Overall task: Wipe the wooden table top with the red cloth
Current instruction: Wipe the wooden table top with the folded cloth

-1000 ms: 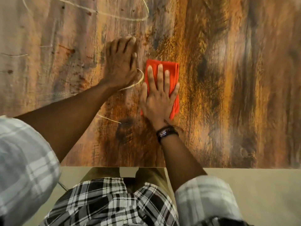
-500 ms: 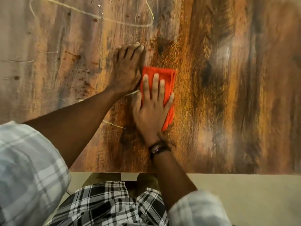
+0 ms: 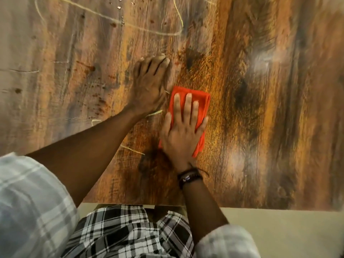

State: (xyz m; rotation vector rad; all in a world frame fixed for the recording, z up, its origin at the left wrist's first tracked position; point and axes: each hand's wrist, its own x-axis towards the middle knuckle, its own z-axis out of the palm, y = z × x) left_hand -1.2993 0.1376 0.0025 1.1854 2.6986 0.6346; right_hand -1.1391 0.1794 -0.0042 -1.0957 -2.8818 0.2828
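Observation:
The wooden table top (image 3: 260,108) fills most of the view, with dark streaky grain. A folded red cloth (image 3: 203,101) lies on it near the middle. My right hand (image 3: 182,133) presses flat on the cloth with its fingers spread, covering most of it. My left hand (image 3: 149,86) rests flat on the bare wood just left of the cloth, fingers together and holding nothing. Pale yellowish lines (image 3: 104,15) loop across the far left of the table. Short pale streaks (image 3: 154,113) lie by my left wrist.
The table's near edge (image 3: 260,206) runs across the lower part of the view, with beige floor (image 3: 279,231) below it. Small droplets (image 3: 121,8) and reddish specks (image 3: 100,101) dot the left side of the wood. My checked shirt fills the bottom.
My right hand slid the red cloth left, close against my left hand, then drew it slightly back toward me. My left hand stayed planted on the wood.

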